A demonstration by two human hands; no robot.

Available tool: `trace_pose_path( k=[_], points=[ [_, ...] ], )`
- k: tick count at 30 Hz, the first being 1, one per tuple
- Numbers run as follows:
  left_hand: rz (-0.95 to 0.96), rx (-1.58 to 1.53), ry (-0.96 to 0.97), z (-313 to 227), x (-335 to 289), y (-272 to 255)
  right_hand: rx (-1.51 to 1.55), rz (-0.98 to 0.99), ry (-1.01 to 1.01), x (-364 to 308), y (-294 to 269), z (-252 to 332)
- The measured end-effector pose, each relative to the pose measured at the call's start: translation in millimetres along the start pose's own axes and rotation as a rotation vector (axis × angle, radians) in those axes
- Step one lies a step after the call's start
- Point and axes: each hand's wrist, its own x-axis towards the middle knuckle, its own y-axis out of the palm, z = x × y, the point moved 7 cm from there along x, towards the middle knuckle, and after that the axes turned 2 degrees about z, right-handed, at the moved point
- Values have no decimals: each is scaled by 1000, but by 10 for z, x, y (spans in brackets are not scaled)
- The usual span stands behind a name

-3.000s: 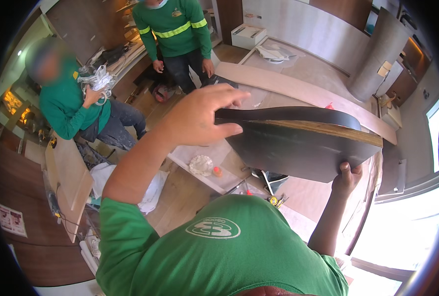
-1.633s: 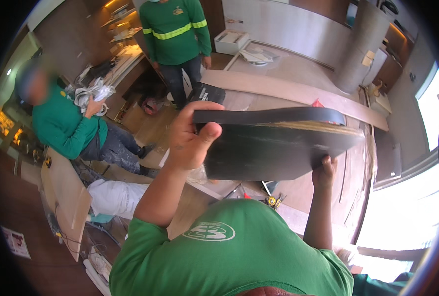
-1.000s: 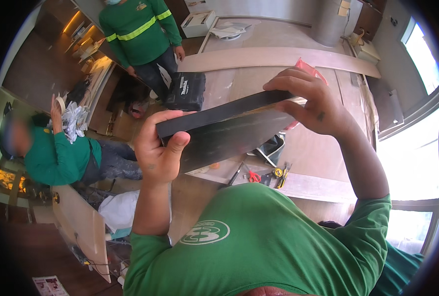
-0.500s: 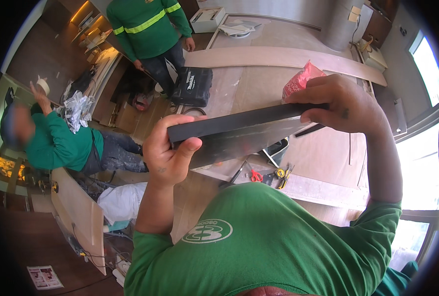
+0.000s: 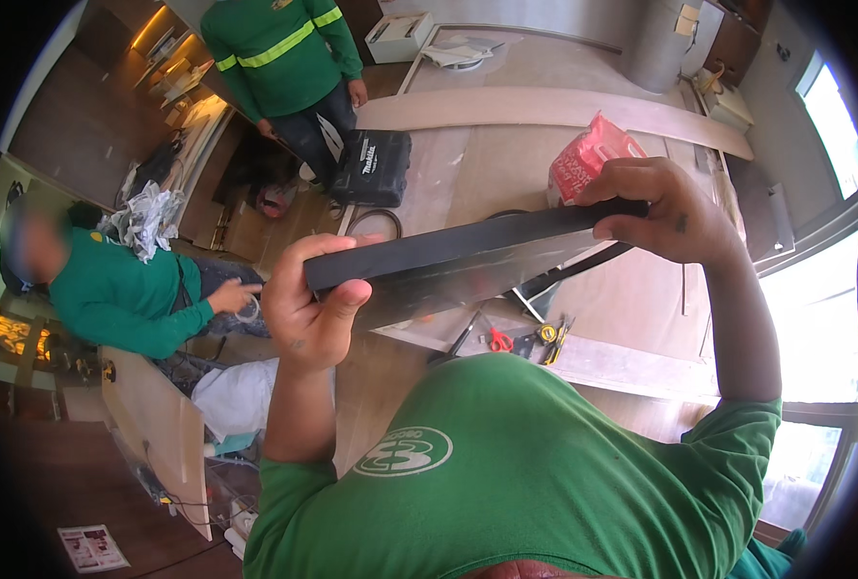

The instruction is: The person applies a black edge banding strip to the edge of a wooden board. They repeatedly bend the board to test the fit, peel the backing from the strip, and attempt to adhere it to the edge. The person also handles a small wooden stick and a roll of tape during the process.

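Observation:
Between my two raised hands is a flat dark panel with a thick black edge turned up toward me and a greyish, slightly glossy face below it. My left hand grips its left end, thumb on the near side and fingers over the far side. At the other end my right hand pinches the corner between thumb and curled fingers. The panel is held tilted above a work table, its right end farther from me. Just behind my right hand stands a red printed bag.
Red-handled scissors, a yellow tape measure and other hand tools lie on the near table edge. A black tool case and a long thin board are farther back. One co-worker stands beyond; another is at left.
The panel and my hands have shifted slightly left, and more of the red bag shows. The left co-worker's raised hand with a tape roll has come down to the lap.

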Motion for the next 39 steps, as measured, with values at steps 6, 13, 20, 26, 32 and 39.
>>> trace_pose_path(
  k=[6, 13, 20, 26, 32, 39],
  points=[
    [-7, 10, -67, 29, -20, -8, 21, 4, -33, -10, 75, -24],
    [-39, -12, -93, 33, -38, -40, 74, 19, 35, -28, 153, -65],
    [-41, 37, -46, 2, -30, -43, 93, 10, 7, -61, 168, -76],
    [-49, 27, -41, -31, 24, -39, 116, -9, 40, -67, 181, -104],
    [-61, 28, -48, -51, -21, -20, 92, 14, 82, -98, 211, -98],
    [-56, 17, -68, -25, -38, -21, 23, -5, 6, -96, 255, -135]
  ],
)
